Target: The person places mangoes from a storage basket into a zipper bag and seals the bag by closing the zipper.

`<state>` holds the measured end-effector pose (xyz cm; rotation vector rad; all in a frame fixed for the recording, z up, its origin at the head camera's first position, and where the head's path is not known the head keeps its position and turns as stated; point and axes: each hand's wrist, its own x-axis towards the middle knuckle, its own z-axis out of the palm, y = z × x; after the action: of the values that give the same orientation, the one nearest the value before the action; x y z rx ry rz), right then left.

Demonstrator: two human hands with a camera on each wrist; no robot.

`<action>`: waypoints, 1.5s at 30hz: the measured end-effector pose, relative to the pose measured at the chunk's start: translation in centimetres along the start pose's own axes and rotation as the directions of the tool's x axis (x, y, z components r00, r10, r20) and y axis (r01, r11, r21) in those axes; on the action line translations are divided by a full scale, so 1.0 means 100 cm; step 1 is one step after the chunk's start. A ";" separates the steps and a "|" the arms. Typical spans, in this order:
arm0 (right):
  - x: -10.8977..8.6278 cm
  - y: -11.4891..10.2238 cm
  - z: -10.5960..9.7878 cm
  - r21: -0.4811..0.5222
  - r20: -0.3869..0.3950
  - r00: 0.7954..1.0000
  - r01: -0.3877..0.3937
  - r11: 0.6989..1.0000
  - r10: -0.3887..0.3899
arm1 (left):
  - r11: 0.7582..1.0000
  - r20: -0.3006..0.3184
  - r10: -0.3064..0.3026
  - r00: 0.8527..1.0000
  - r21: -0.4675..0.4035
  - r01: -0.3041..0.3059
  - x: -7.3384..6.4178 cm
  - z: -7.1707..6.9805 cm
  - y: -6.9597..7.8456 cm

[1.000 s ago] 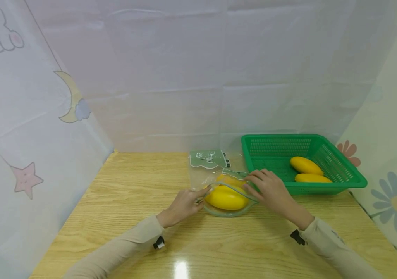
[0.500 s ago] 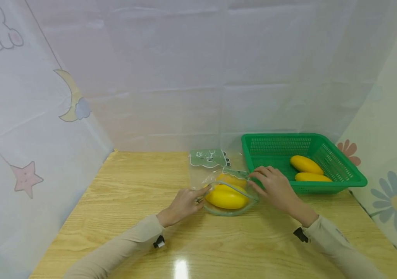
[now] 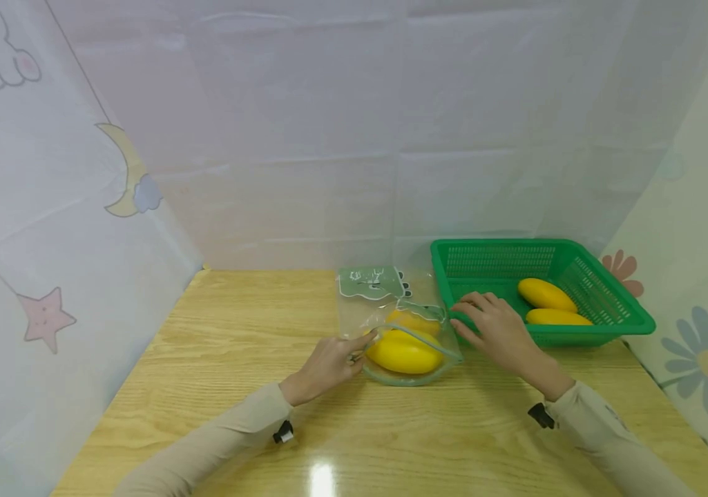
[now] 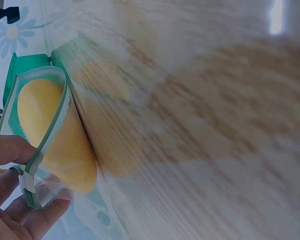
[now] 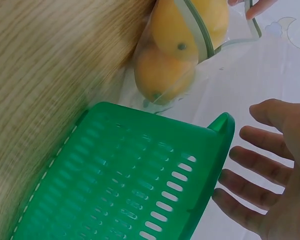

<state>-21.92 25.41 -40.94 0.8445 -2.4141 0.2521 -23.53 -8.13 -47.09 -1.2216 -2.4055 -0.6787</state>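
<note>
A clear zip bag with a green print lies on the table, its mouth spread toward me. Inside it are two yellow mangoes, a front mango and another mango behind. My left hand pinches the left edge of the mouth between thumb and fingers, near the white slider. To the bag's right, my right hand holds nothing. Its spread fingers are at the near left rim of the green basket; whether they touch it I cannot tell.
The basket stands at the back right of the wooden table, against the draped back wall. Two more mangoes, one mango behind another mango, lie in its right part. A printed side wall rises on the right.
My right hand has let go of the bag's right side and moved right, toward the basket. The left hand and the mangoes have stayed in place.
</note>
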 end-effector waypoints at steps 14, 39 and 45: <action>-0.002 0.014 0.001 0.007 0.009 1.000 -0.001 1.000 0.001 | 1.000 0.019 0.000 1.000 0.005 0.000 0.000 -0.001 -0.002; -0.003 0.033 -0.011 -0.026 0.115 0.986 -0.116 0.993 0.118 | 1.000 0.031 -0.019 0.999 -0.009 0.020 0.001 -0.001 0.000; -0.005 0.039 -0.012 -0.036 0.132 0.985 -0.111 0.993 0.115 | 1.000 0.036 -0.022 0.999 -0.010 0.022 0.001 -0.001 0.001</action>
<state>-23.51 29.15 -40.18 0.7340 -2.5890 0.2087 -23.47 -8.08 -46.93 -1.2228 -2.4512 -0.6820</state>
